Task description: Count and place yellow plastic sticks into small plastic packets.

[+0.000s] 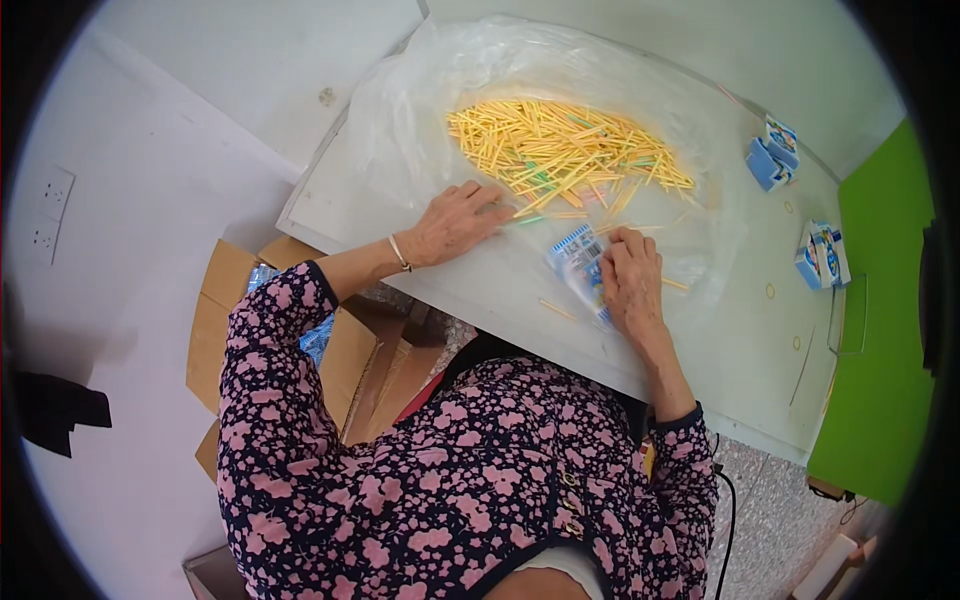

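A loose pile of thin yellow straw-like sticks, with a few green and pink ones among them, lies on a clear plastic sheet on the white table. My left hand is at the pile's near left edge, its fingers bent and drawn together at the sticks; what is between the fingertips is hidden. A small blue-and-white packet lies slanted in front of the pile. My right hand grips it along its right side, covering part of it. Single sticks lie around the packet, one of them nearer the table's front edge.
Small blue-and-white boxes stand at the table's back right, with more boxes below them beside a green panel. An open cardboard box holding blue packets is beneath my left arm. Walls border the table.
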Available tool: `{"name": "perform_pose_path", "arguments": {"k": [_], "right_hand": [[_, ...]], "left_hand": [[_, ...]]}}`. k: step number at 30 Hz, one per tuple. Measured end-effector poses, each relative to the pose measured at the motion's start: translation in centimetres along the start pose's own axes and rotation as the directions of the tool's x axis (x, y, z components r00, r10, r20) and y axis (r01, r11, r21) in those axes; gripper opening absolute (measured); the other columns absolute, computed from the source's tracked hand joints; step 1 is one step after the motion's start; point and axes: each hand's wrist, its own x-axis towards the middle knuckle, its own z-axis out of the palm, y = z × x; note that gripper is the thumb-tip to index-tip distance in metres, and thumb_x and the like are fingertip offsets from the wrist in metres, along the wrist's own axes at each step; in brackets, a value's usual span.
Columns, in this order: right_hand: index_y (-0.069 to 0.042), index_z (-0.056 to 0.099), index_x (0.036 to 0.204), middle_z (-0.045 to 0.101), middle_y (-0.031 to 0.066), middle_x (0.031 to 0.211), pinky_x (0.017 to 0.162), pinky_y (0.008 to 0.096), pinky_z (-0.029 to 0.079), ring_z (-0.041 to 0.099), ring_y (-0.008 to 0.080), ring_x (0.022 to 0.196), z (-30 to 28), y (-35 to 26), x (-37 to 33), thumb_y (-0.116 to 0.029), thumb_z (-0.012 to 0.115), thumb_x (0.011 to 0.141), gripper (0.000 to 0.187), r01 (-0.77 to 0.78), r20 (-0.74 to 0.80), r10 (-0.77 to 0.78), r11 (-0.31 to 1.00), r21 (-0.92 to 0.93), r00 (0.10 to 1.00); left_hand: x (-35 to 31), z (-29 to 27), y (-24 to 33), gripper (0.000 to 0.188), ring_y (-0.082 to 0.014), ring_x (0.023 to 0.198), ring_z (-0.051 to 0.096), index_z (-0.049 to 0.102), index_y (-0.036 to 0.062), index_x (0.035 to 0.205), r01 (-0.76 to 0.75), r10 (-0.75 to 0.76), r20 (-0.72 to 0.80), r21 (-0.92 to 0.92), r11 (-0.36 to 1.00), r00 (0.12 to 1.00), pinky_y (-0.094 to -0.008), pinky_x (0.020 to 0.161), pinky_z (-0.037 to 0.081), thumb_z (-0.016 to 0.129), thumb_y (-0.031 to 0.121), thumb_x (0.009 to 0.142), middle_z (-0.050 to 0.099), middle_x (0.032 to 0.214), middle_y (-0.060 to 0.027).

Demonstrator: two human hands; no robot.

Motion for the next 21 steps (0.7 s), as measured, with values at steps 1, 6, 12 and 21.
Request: {"name": "perform_pose_path", "arguments": {"k": [1, 6, 12, 21], "right_hand": [[-0.002, 0.054, 0.093, 0.05, 0.0108, 0.105, 0.075, 0.0396, 0.039, 0.047, 0.0292, 0.093, -0.2, 0.0, 0.2, -0.011, 0.066, 0.069, 0.028, -0.023, -0.048, 0.026, 0.998, 0.052, 0.999], [-0.001, 0.056, 0.095, 0.051, 0.0146, 0.108, 0.08, 0.0394, 0.039, 0.047, 0.0338, 0.093, -5.1, 2.6, 0.7, -0.007, 0.062, 0.074, 0.023, -0.081, -0.182, 0.053, 0.986, -0.149, 0.982], [0.0, 0.053, 0.107, 0.043, 0.0144, 0.125, 0.092, 0.0405, 0.037, 0.041, 0.0333, 0.111, -6.6, 5.6, -1.8, -0.013, 0.058, 0.08, 0.03, 0.003, 0.256, 0.023, 0.995, -0.101, 0.966], [-0.001, 0.041, 0.125, 0.028, 0.0108, 0.141, 0.103, 0.0396, 0.026, 0.026, 0.0267, 0.129, -4.1, 11.1, 2.1, -0.027, 0.043, 0.091, 0.043, 0.123, 0.298, -0.012, 0.926, -0.357, 0.955]], "left_hand": [[-0.2, 0.0, -0.3, 0.037, -0.0241, 0.092, 0.049, 0.054, 0.0076, 0.109, -0.012, 0.013, -0.022, 0.037, 0.999, 1.0, -0.0338, 0.075, 0.044, 0.061, 0.011, 0.073, 0.049, 0.11, -0.0069], [-1.6, -1.2, 0.5, 0.033, -0.023, 0.086, 0.052, 0.057, 0.0082, 0.104, -0.05, 0.049, -0.056, -0.008, 0.999, 0.997, -0.0302, 0.071, 0.045, 0.061, 0.009, 0.072, 0.052, 0.104, -0.0067], [-2.5, -1.8, 1.6, 0.037, -0.0237, 0.088, 0.053, 0.056, 0.01, 0.11, -0.139, 0.142, -0.037, 0.072, 0.988, 0.989, -0.0324, 0.072, 0.046, 0.058, 0.008, 0.073, 0.052, 0.105, -0.0079], [0.6, -0.1, -2.5, 0.036, -0.021, 0.088, 0.051, 0.05, 0.0058, 0.11, -0.097, 0.103, -0.02, 0.206, 0.974, 0.994, -0.0308, 0.068, 0.048, 0.051, 0.009, 0.074, 0.048, 0.105, -0.0097]]}}
